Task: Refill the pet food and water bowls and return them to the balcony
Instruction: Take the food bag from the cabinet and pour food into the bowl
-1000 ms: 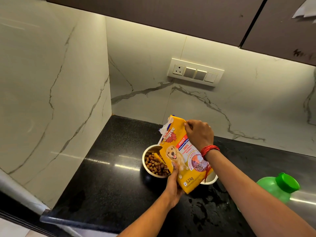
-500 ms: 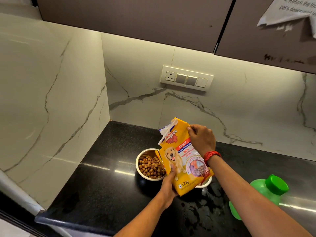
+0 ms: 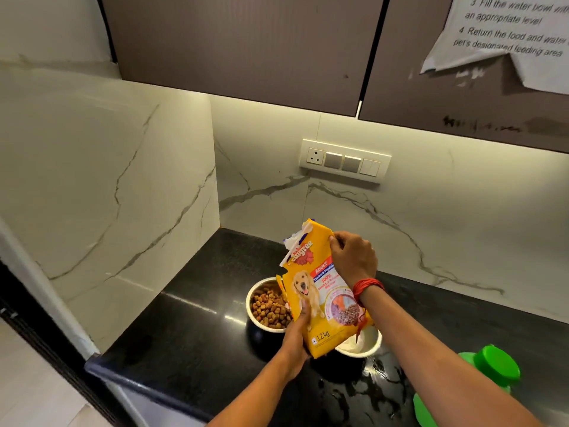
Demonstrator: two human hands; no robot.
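Yellow bag (image 3: pixel 320 291) gripped by left hand (image 3: pixel 297 337), right hand (image 3: pixel 354 258); bowl (image 3: pixel 250 306) back from counter (image 3: pixel 191 334) edge.

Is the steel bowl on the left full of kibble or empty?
Full: brown kibble fills the steel bowl close to its rim. The food bag hides the bowl's right edge.

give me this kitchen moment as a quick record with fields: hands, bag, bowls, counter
left hand: holds the dog food bag at its lower edge, thumb on the front
right hand: grips the bag's top right edge
bag: yellow, torn open at the top, near upright over the bowls
food bowl: steel, holds kibble, on the black counter
second bowl: partly hidden behind the bag, contents unclear
counter: wet patches near the front
green bottle: capped, at the right
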